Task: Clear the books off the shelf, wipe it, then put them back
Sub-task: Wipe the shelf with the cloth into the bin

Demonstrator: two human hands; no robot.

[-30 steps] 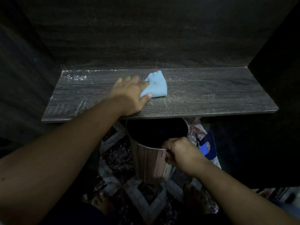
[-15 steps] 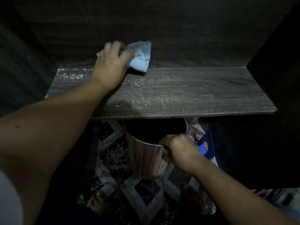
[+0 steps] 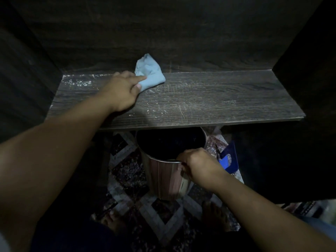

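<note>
While left grip [image 3: 120, 93] pinches cloth [image 3: 150, 72] on dusty shelf [image 3: 218, 95], right grip [image 3: 198, 163] clutches bin [image 3: 163, 177]

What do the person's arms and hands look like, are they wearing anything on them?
Both arms are bare down to the wrists, with no long sleeves. The left hand and right hand have no gloves, and no watch, bracelet or ring shows in the dim light.
</note>
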